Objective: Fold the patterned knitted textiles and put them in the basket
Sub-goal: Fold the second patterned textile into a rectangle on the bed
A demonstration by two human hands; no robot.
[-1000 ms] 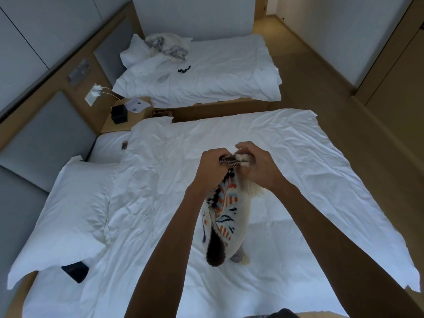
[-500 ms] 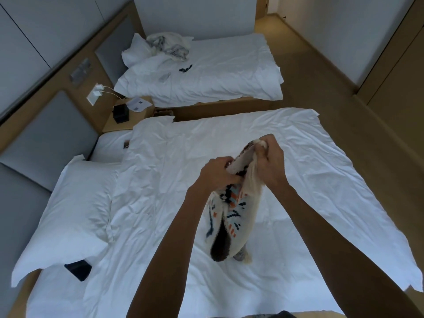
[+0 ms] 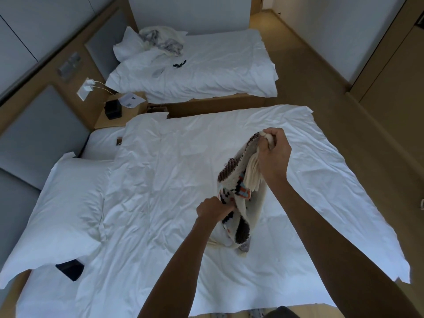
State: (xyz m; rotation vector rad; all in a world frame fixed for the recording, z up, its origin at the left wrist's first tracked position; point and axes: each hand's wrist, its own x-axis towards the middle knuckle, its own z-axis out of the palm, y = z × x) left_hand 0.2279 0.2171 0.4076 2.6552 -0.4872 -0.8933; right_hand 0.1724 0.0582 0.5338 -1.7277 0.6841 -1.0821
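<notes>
The knit (image 3: 238,180) hangs right of centre over the bed (image 3: 160,180); the right hand (image 3: 273,154) clamps its fringed top corner, raised – the left hand (image 3: 214,208) grips the patterned middle lower down; its bottom end touches the duvet.

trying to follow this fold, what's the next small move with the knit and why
Probably draw the hands apart to stretch it flat over the bed: the right hand pinches the fringed end high, the left hand grips lower, and the knit hangs bunched between.
</notes>
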